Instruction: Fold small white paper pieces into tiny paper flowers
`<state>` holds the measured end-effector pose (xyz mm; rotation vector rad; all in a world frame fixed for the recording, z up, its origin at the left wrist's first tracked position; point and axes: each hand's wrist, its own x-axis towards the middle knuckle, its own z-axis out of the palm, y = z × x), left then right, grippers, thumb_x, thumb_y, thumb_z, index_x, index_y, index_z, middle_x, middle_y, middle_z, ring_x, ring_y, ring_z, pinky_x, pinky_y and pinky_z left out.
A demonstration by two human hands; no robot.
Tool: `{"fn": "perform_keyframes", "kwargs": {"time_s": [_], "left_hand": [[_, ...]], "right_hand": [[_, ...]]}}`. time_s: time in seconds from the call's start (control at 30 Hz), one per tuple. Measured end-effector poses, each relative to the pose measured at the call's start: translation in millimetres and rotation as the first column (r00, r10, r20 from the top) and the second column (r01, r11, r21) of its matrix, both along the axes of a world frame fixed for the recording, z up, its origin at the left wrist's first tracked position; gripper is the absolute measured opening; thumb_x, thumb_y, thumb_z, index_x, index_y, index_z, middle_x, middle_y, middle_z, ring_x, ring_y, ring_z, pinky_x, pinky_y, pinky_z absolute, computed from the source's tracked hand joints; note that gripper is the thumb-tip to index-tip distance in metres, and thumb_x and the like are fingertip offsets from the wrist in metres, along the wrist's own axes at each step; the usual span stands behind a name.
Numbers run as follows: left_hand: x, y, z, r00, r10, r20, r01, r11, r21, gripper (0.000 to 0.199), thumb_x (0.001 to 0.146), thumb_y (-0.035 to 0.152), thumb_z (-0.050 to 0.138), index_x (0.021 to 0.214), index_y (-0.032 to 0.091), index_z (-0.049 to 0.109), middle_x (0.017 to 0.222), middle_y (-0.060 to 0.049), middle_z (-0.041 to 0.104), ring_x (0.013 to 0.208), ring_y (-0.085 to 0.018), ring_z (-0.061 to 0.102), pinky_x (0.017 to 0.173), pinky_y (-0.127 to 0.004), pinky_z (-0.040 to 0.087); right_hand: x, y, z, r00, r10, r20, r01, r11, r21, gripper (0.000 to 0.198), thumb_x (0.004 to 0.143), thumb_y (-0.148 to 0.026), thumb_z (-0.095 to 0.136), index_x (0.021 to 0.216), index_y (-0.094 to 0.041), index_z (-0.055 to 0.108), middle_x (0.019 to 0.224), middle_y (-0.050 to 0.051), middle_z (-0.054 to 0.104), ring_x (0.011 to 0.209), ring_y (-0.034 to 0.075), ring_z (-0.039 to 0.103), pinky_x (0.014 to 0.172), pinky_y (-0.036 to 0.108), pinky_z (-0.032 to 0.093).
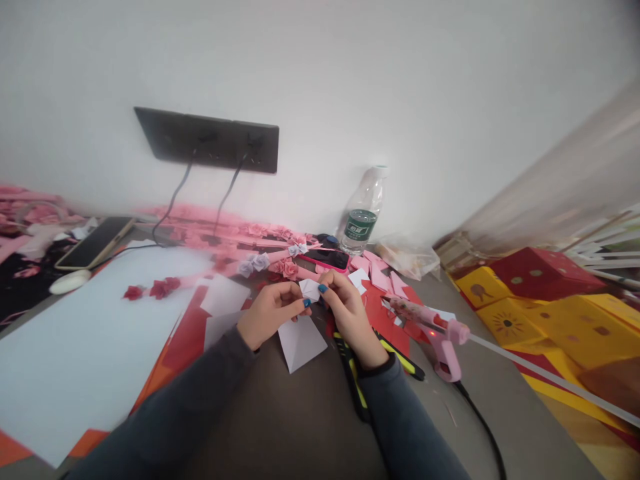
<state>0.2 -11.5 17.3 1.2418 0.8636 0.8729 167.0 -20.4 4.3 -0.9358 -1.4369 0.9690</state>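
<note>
Between both hands, a small folded piece of white paper [310, 289] is pinched above the table. My left hand [273, 312] grips its left side with thumb and fingers closed. On the paper's right side, my right hand [353, 319] holds it the same way. A white paper square [301, 347] with a crease lies on the table just below the hands. Scissors with black and yellow-green handles [356, 380] lie partly hidden under my right wrist. Beyond the hands are paper flowers in pink [287, 269] and pale lilac [253, 264].
A pink glue gun [443, 337] with a lit red light and a long glue stick stands to the right, its black cord [483, 417] trailing forward. A water bottle [361, 217] stands by the wall. White sheets [95, 333] cover the left; yellow paper boxes [560, 327] are far right.
</note>
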Motion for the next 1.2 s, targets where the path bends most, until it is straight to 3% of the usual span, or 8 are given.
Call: {"fn": "perform_keyframes", "kwargs": {"time_s": [0.23,0.43,0.67,0.87,1.2], "left_hand": [[1.4,-1.1,1.3,1.0,0.017,-0.005,-0.017,1.0,-0.001,0.025,0.07,0.032,0.072,0.066,0.016,0.054,0.061,0.0,0.062,0.053,-0.009,0.052,0.052,-0.022,0.04],[1.4,-2.5,2.9,0.998,0.008,0.055,-0.005,0.998,-0.061,0.028,0.077,0.041,0.065,0.079,0.013,0.063,0.069,-0.004,0.065,0.062,-0.013,0.057,0.054,-0.023,0.042],[1.4,-0.6,-4.0,0.985,0.092,0.145,-0.082,0.994,-0.073,0.039,0.081,0.053,0.065,0.075,0.014,0.061,0.073,-0.003,0.06,0.067,-0.013,0.058,0.055,-0.022,0.046],[1.9,-1.7,-5.2,0.982,0.086,0.167,-0.071,0.993,-0.093,0.046,0.077,0.059,0.068,0.08,0.014,0.063,0.075,-0.003,0.061,0.069,-0.014,0.06,0.056,-0.023,0.048],[2.4,-1.1,2.9,0.993,0.049,0.107,-0.04,0.996,-0.079,0.037,0.067,0.037,0.083,0.092,0.015,0.066,0.065,0.001,0.064,0.057,-0.011,0.058,0.054,-0.022,0.046]], "right_hand": [[-0.8,-1.5,0.9,1.0,0.001,0.015,-0.001,0.999,-0.034,0.023,0.092,-0.035,0.054,0.074,-0.021,0.049,0.069,-0.003,0.043,0.06,0.014,0.038,0.055,0.026,0.031],[-1.2,0.2,2.7,0.999,-0.016,-0.033,0.015,1.0,-0.024,0.025,0.09,-0.039,0.056,0.074,-0.021,0.05,0.068,-0.002,0.044,0.061,0.014,0.041,0.058,0.027,0.034],[-0.6,0.0,3.1,1.0,-0.022,-0.017,0.022,1.0,-0.02,0.02,0.089,-0.033,0.054,0.074,-0.021,0.051,0.068,-0.003,0.043,0.06,0.013,0.04,0.057,0.026,0.033],[-0.4,-0.5,4.5,1.0,-0.018,0.003,0.018,0.999,-0.027,0.019,0.088,-0.032,0.053,0.073,-0.021,0.05,0.066,-0.004,0.042,0.059,0.013,0.04,0.056,0.026,0.033],[-1.4,-1.2,5.5,0.999,0.041,0.009,-0.04,0.996,-0.082,0.03,0.088,-0.045,0.058,0.072,-0.021,0.05,0.063,-0.003,0.046,0.057,0.013,0.041,0.053,0.025,0.033]]}}
